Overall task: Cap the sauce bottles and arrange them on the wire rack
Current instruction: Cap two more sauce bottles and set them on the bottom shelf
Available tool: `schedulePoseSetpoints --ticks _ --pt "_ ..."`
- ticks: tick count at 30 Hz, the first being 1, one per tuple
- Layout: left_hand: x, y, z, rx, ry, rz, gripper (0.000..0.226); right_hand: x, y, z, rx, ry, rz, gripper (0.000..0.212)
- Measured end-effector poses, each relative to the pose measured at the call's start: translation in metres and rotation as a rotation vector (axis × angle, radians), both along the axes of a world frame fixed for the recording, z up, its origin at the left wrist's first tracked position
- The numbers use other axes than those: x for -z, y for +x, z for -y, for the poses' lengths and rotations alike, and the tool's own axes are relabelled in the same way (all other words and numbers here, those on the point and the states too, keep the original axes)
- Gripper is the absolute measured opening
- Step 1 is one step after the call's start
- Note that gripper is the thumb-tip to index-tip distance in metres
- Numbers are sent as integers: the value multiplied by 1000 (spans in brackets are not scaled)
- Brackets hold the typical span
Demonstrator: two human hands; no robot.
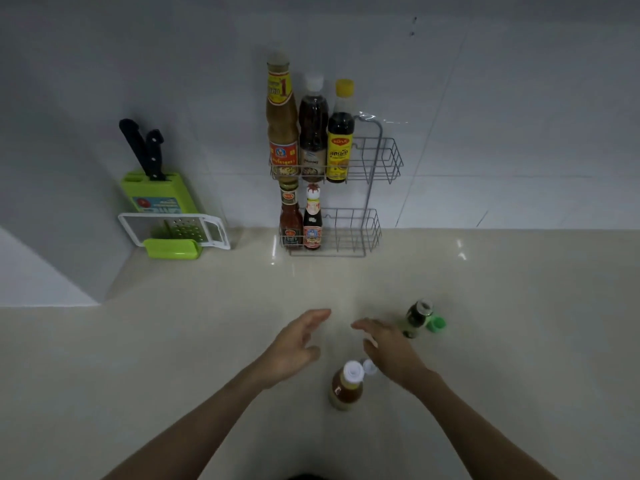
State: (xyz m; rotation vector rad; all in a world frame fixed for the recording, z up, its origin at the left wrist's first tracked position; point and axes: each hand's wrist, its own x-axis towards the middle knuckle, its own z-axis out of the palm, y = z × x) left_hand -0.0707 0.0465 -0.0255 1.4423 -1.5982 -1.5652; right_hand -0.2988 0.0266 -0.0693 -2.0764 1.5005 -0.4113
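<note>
A two-tier wire rack [377, 161] hangs on the tiled wall. Its upper tier holds three capped bottles [313, 133] at the left. Two smaller bottles [301, 223] stand in the lower tier. On the counter an amber sauce bottle [346, 386] with a white top stands between my arms, a loose white cap [370, 367] beside it. Further right is a small dark bottle [417, 317] with a green cap [436, 323] lying next to it. My left hand [294, 344] and my right hand [388, 348] hover open above the counter, holding nothing.
A green knife block [159, 192] with two black-handled knives leans at the back left, with a white-framed grater [176, 230] in front of it. A white wall block juts out at the far left. The beige counter [173, 358] stretches across the view.
</note>
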Motion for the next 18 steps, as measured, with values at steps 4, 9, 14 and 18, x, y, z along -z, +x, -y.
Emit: schedulePoseSetpoints --ticks 4,9,14,18 --pt "-3 -9 -40 249 -26 17 74 42 -14 -29 -162 -11 -159 45" --pt "7 -26 -65 195 -128 66 61 70 -22 -45 -224 -185 -321 32" --pt "7 -46 -69 74 -185 97 37 40 -15 -45 91 -106 59 15" --pt "13 -51 -66 -4 -174 57 39 -34 7 -41 341 77 764 19"
